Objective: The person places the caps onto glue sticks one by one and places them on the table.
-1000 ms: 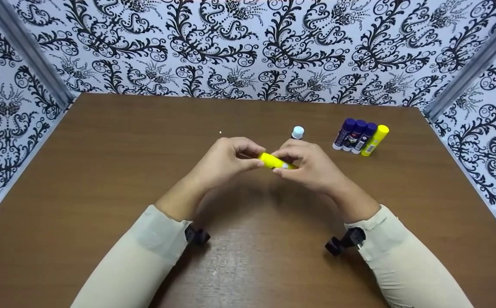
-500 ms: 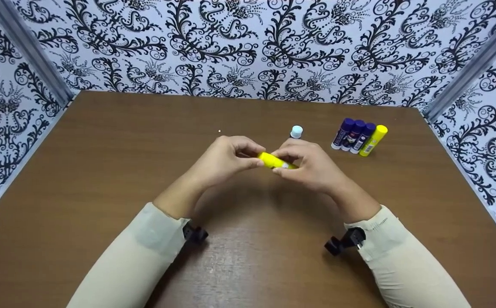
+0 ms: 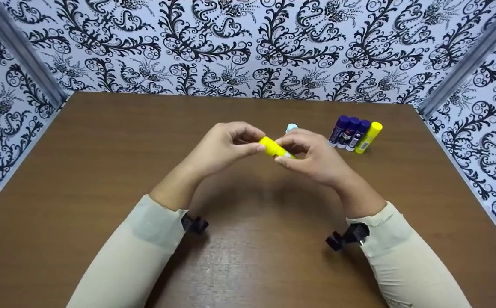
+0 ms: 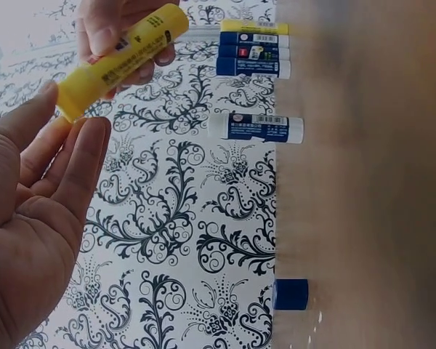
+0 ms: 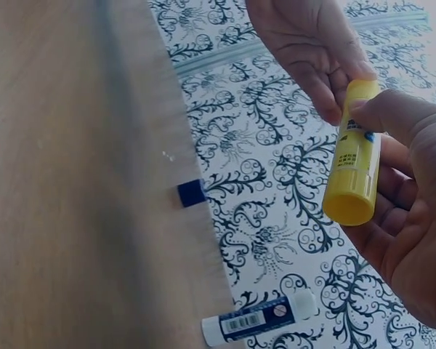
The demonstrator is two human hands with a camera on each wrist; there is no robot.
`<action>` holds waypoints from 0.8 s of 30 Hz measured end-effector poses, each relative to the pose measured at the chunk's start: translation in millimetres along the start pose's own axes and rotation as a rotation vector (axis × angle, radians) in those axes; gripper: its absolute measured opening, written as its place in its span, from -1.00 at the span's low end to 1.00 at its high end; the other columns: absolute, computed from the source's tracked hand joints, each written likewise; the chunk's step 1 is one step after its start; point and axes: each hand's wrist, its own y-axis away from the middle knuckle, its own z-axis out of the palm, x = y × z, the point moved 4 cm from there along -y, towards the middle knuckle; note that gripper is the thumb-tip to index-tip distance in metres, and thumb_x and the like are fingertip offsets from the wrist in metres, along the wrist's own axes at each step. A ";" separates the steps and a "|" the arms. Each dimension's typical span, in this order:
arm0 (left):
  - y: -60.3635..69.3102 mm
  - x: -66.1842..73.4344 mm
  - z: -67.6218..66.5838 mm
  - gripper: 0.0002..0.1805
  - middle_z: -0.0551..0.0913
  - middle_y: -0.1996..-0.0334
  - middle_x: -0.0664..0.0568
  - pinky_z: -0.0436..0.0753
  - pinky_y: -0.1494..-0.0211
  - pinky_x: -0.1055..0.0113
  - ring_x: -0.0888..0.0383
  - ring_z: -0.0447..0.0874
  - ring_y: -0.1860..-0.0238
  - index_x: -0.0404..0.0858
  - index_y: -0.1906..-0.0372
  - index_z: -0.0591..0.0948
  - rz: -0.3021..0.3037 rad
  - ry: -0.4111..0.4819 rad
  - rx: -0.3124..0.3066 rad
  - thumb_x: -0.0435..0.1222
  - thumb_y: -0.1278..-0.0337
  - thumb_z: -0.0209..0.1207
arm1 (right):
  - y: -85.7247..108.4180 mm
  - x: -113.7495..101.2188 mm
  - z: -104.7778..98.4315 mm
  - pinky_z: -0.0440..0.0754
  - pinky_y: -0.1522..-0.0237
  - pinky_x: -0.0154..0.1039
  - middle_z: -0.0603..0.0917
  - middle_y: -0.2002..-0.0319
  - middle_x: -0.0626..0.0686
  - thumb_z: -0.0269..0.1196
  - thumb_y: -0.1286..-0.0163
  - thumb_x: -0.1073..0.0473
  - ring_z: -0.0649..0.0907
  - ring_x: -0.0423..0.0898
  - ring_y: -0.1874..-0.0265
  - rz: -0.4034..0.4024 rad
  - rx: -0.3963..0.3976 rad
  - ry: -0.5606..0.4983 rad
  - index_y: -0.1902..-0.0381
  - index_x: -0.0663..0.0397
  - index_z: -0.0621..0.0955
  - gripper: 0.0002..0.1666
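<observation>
Between both hands, above the table, a yellow glue stick [image 3: 275, 147] is held at a slant. My left hand [image 3: 222, 149] pinches its left end, the cap end, between thumb and fingertips. My right hand [image 3: 316, 156] grips the body, its thumb lying along the label in the right wrist view [image 5: 363, 149]. Behind the right hand stands a dark blue glue stick without its cap [image 4: 258, 127], its white top showing in the head view. A loose dark blue cap [image 5: 191, 193] sits on the table; the left hand hides it in the head view.
A row of capped glue sticks stands at the back right: several dark blue ones [image 3: 348, 132] and one yellow [image 3: 369, 137]. Patterned wall panels [image 3: 213, 47] border the brown table [image 3: 81, 171] at the back and sides. Tiny white specks [image 5: 168, 155] lie near the loose cap.
Both hands have risen a little with the yellow glue stick, which now tilts more steeply. The head view has shifted slightly. The left hand now covers the white speck.
</observation>
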 end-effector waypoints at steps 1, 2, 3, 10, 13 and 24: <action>-1.9 0.6 -0.1 -0.73 0.80 0.12 0.07 0.76 -0.10 0.30 0.15 0.77 0.09 -0.16 0.00 0.78 0.005 0.000 0.005 -0.17 -0.24 0.44 | 0.0 -0.1 -1.8 0.76 0.02 -0.31 0.67 0.14 0.04 0.46 -0.33 0.27 0.71 -0.06 0.15 0.006 0.010 -0.011 -0.03 0.11 0.76 -0.70; -3.7 1.3 -0.3 -0.72 0.80 0.12 0.07 0.76 -0.11 0.30 0.15 0.76 0.09 -0.16 0.00 0.78 0.009 0.001 0.011 -0.17 -0.24 0.43 | 0.1 0.1 -3.6 0.76 0.02 -0.31 0.67 0.14 0.04 0.46 -0.33 0.28 0.72 -0.05 0.15 0.013 0.022 -0.021 -0.03 0.12 0.76 -0.70; -5.4 1.8 -0.5 -0.71 0.80 0.12 0.07 0.76 -0.11 0.30 0.15 0.75 0.09 -0.16 -0.01 0.77 0.012 0.001 0.016 -0.17 -0.25 0.43 | 0.1 0.5 -5.5 0.76 0.03 -0.31 0.67 0.14 0.04 0.46 -0.32 0.28 0.72 -0.04 0.16 0.019 0.034 -0.026 -0.02 0.13 0.76 -0.70; -17.2 0.9 -1.7 -0.59 0.77 0.01 0.04 0.72 -0.19 0.28 0.15 0.73 0.03 -0.17 -0.19 0.67 0.012 -0.040 0.067 -0.19 -0.30 0.39 | -0.3 0.9 -17.8 0.77 0.02 -0.32 0.69 0.12 0.03 0.48 -0.30 0.29 0.73 -0.03 0.16 0.025 0.104 -0.059 0.00 0.13 0.76 -0.70; -22.3 -2.1 -2.7 -0.58 0.76 -0.02 0.04 0.71 -0.21 0.28 0.15 0.73 0.01 -0.18 -0.22 0.65 0.009 -0.080 0.085 -0.21 -0.31 0.38 | 0.1 -0.1 -21.5 0.77 0.00 -0.32 0.69 0.12 0.04 0.49 -0.30 0.28 0.75 -0.03 0.16 0.014 0.115 -0.067 -0.01 0.13 0.76 -0.69; -42.4 -22.1 -7.5 -0.61 0.73 -0.02 -0.09 0.71 -0.20 0.33 0.08 0.73 0.00 -0.29 -0.22 0.64 0.028 -0.201 0.181 -0.30 -0.36 0.33 | 3.5 -1.6 -38.4 0.76 0.05 -0.33 0.70 0.11 0.02 0.48 -0.32 0.25 0.72 -0.01 0.17 0.038 0.173 -0.054 -0.01 0.12 0.76 -0.70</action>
